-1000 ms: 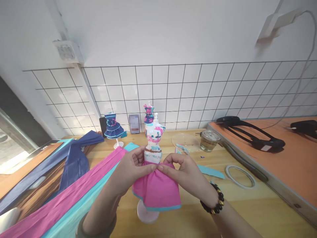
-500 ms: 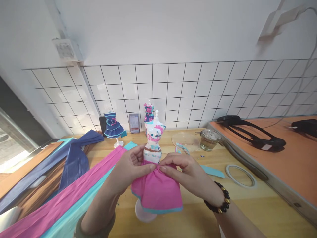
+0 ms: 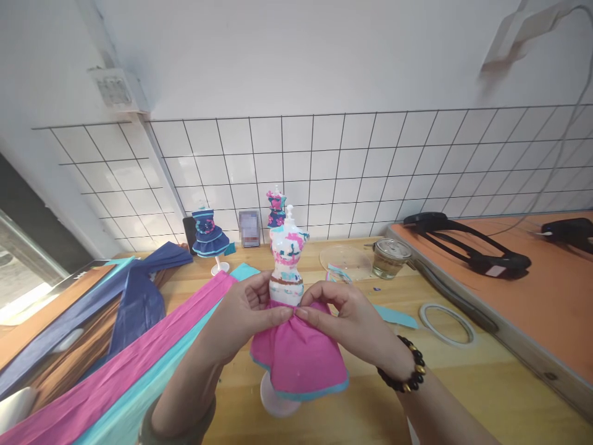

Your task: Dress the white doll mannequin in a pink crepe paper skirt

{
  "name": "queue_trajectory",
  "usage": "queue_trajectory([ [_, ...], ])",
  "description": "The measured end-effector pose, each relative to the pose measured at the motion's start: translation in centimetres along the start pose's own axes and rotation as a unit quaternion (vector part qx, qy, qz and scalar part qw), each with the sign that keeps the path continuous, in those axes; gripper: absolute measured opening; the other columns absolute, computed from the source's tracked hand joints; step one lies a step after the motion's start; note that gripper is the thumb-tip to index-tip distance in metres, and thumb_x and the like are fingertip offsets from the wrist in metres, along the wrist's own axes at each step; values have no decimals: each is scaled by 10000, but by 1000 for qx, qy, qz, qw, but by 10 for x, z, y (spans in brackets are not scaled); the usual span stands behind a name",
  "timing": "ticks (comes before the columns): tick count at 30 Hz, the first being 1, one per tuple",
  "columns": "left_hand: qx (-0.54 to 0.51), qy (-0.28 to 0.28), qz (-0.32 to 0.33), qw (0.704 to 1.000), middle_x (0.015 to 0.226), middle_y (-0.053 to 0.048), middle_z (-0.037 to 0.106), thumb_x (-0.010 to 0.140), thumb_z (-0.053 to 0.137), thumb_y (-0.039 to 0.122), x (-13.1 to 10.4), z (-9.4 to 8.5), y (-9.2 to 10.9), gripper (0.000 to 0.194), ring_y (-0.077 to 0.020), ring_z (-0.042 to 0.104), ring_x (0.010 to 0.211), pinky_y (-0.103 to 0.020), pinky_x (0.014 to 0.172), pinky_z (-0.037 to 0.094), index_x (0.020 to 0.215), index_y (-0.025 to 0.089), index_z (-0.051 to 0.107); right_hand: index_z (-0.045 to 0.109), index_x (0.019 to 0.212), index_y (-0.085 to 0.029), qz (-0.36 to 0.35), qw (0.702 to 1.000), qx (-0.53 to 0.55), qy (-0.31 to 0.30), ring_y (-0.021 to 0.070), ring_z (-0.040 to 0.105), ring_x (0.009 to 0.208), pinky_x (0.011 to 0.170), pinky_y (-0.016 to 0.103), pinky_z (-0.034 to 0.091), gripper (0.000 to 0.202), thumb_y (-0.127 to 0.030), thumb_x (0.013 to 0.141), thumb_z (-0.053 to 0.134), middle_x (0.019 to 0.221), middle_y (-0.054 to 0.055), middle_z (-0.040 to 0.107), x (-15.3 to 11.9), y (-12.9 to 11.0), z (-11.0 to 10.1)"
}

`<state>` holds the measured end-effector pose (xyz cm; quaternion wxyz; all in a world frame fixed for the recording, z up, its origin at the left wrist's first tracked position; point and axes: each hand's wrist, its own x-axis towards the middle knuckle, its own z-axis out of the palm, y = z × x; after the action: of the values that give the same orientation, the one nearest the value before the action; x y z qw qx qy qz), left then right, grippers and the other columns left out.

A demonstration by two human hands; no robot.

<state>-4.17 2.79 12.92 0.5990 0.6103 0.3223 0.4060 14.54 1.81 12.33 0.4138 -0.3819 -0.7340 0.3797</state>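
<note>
"Swung slightly right since half a second ago: the hem of a pink skirt (image 3: 308,368) and the pale round base (image 3: 279,403) of a dress form (image 3: 286,259), while two bare hands keep their grip."

"Where does the skirt sit against the fingers?"

"It circles the dress form's hips, below a brown band, its waistband gathered at the front between the thumbs. Left hand (image 3: 243,318): thumb pressing the cloth, fingers curled at the form's side, tips partly hidden. Right hand (image 3: 354,318): thumb and index finger pinching the waistband just beside the left thumb."

"And the surface?"

"Pale wooden table (image 3: 370,395). Left of the dress form, long strips of pink cloth (image 3: 115,364) and turquoise cloth (image 3: 185,340) run beside navy fabric (image 3: 139,303). To its right lie a turquoise strip (image 3: 396,317), a white ring (image 3: 423,315), a clear dish (image 3: 354,262) and a lidded glass jar (image 3: 391,262); farther right, a black band-shaped device (image 3: 500,267) rests on an orange surface (image 3: 551,296)."

"Who keeps it company?"

"Behind it, a second form in pink and navy (image 3: 277,213); behind and to its left, a grey-framed device (image 3: 249,228) and a form in a tiered navy dress (image 3: 210,238). White tiles (image 3: 338,173) line the wall beyond."
</note>
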Motion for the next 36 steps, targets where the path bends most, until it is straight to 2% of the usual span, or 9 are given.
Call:
queue_trajectory([
  [8,-12,-2,-5,1000,1100,-93,633,714,700,186,1,0,-1,383,-238,569,1042,-299,825,474,1078,157,583,609,735,-176,0,1000,8,12,101,554,665,616,200,447,62,-225,768,626,710,-12,625,1,0,-1],
  [18,-5,41,-20,999,987,-79,670,683,725,226,3,7,-1,332,-225,599,963,-285,787,474,986,152,611,586,765,-183,-22,999,-28,16,115,566,686,643,228,464,51,-224,792,601,742,-7,624,2,5,1],
  [21,-29,66,-30,997,967,-85,672,677,727,231,6,4,-4,321,-222,606,938,-294,779,474,964,142,612,585,872,-200,-30,996,-84,18,143,581,776,717,274,481,100,-288,842,549,850,18,632,1,7,0],
  [24,-58,114,-47,991,967,-89,669,674,727,234,8,-1,-8,322,-204,616,884,-295,752,477,958,138,611,532,1081,-226,-37,985,-157,52,184,548,982,842,338,466,259,-374,871,497,1079,59,585,-3,5,-2],
  [27,-90,166,-58,980,963,-81,670,646,743,220,10,-6,-10,348,-171,622,805,-277,716,479,958,136,613,448,1219,-218,-109,964,-236,52,219,444,1150,920,380,425,430,-421,847,523,1245,105,477,-7,-2,-1],
  [29,-113,191,-63,973,910,-65,677,627,753,211,12,-9,-10,338,-149,618,746,-262,686,478,927,131,620,468,1211,-190,-189,939,-287,33,242,438,1137,901,394,426,500,-432,793,596,1230,129,474,-9,-6,4],
  [31,-132,204,-59,968,854,-50,677,609,760,204,12,-10,-11,315,-139,611,718,-253,670,475,885,127,629,538,1130,-171,-270,902,-336,36,244,487,1027,837,399,436,403,-358,785,626,1104,124,542,-9,-7,12],
  [33,-143,209,-51,966,841,-45,675,593,766,194,13,-11,-12,306,-139,608,722,-252,673,471,862,126,636,598,1007,-158,-336,861,-374,73,216,517,874,750,380,433,192,-197,820,576,924,96,599,-8,-6,21],
  [36,-147,212,-49,965,842,-43,674,589,767,195,12,-12,-11,312,-139,603,737,-252,686,462,867,128,643,621,876,-123,-401,828,-376,110,188,507,732,633,336,407,194,-42,837,449,730,76,603,-7,-3,34],
])
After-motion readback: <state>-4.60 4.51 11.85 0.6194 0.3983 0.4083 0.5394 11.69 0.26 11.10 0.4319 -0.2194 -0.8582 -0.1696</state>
